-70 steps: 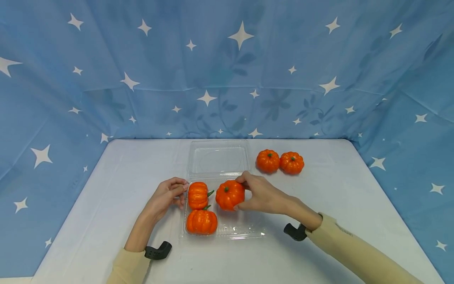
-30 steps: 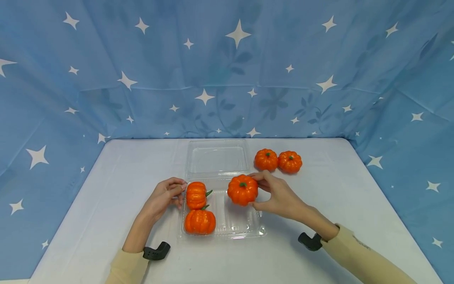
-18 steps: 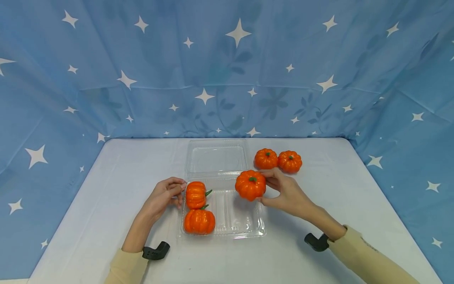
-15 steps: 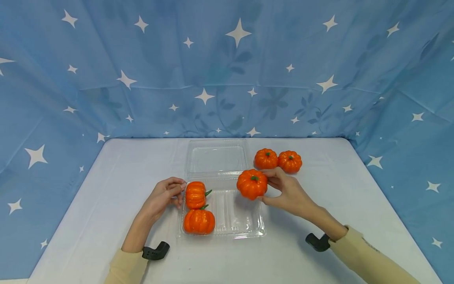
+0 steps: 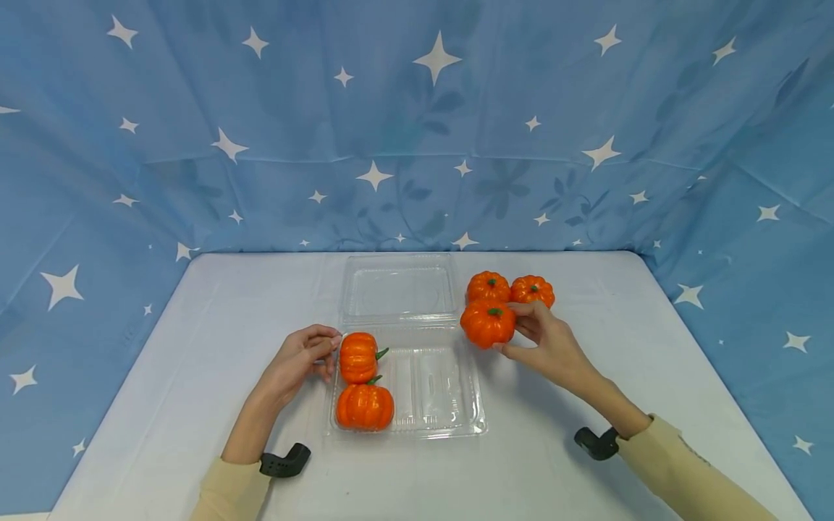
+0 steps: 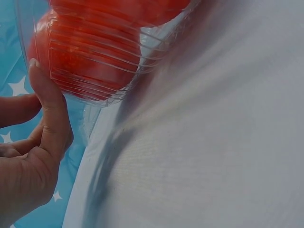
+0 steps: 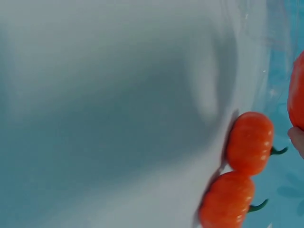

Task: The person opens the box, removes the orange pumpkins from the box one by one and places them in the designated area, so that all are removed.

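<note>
Over my remote feed I observe the right hand (image 5: 550, 349) gripping an orange pumpkin (image 5: 487, 325) before two matching pumpkins (image 5: 523, 291) on the desk (image 5: 228, 318). The left hand (image 5: 298, 360) touches the clear container (image 5: 443, 391) holding two more; whether it grips, I cannot tell.

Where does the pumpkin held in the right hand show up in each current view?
Head: just right of centre, the held pumpkin is pinched by the right hand.
Left wrist: not in it; the two boxed pumpkins at the top show through the clear container.
Right wrist: at the right edge, upper half, cut off by the frame.
Shared landmark: the white tabletop.
</note>
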